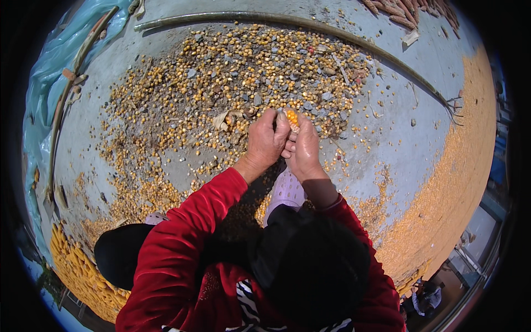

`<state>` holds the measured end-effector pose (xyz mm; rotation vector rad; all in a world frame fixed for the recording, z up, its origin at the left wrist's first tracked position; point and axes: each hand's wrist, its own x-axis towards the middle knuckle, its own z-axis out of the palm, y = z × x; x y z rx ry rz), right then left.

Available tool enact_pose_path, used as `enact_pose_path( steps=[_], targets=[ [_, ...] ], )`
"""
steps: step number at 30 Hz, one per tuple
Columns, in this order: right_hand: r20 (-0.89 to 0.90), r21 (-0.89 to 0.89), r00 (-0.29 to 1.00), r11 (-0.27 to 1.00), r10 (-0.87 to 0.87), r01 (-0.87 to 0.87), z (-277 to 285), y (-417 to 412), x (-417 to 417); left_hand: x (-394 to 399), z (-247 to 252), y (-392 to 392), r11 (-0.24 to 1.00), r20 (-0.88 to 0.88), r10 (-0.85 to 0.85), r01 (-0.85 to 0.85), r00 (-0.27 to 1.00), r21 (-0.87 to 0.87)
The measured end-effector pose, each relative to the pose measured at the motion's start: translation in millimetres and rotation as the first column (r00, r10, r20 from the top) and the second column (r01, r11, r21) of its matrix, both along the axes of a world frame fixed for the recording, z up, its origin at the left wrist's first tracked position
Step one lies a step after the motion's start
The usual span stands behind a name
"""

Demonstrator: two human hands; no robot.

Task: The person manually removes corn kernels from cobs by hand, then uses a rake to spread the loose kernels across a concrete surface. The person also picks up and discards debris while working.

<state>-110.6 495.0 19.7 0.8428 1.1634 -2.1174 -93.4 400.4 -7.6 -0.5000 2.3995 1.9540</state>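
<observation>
A short piece of corn cob (pixel 293 119) shows between my two hands, with orange kernels on its upper part and a bare pale patch lower down. My right hand (pixel 305 147) is curled around its right side. From the left, my left hand (pixel 264 139) meets it, the thumb pressed to the cob and the other fingers bent. Much of the cob is hidden by my fingers. Beneath and beyond both hands spreads a layer of loose corn kernels (pixel 249 54) mixed with grey stones and dirt. A dry husk scrap (pixel 220 121) lies left of my hands.
A long-handled rake (pixel 290 19) arcs across the far side, its tines at right. Another wooden-handled tool (pixel 62 95) lies by blue plastic sheeting (pixel 39 103). Dried kernels (pixel 431 207) cover the right; whole cobs (pixel 79 265) are heaped lower left. A person (pixel 429 299) is at lower right.
</observation>
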Motion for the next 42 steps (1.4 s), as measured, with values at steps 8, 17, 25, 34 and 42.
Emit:
enact_pose_path(
  steps=[8, 17, 25, 34, 42],
  targets=[
    [0.014, -0.114, 0.999, 0.993, -0.032, 0.033, 0.8, 8.1, -8.0, -7.2, -8.5, -10.0, 0.979, 0.028, -0.079, 0.072, 0.996, 0.191],
    [0.106, -0.054, 0.99, 0.994, -0.091, 0.098, 8.5, 2.9, -6.1, -8.0, -8.0, -12.6, 0.921, 0.147, -0.212, 0.146, 0.966, 0.361],
    [0.098, -0.09, 0.991, 0.991, -0.091, 0.099, 9.1, 7.9, -7.0, -12.8, 29.9, -9.3, 0.862, 0.218, -0.271, 0.136, 0.938, 0.488],
    [0.108, -0.428, 0.992, 0.897, -0.072, 0.112, -20.8, 25.9, -6.0, -3.6, 6.5, -4.3, 0.936, -0.042, -0.176, 0.18, 0.984, 0.303],
    [-0.312, 0.249, 0.95, 0.966, 0.012, 0.07, -17.1, 6.4, 3.0, -11.8, 8.7, -0.2, 0.955, 0.197, -0.192, 0.137, 0.961, 0.263]
  ],
)
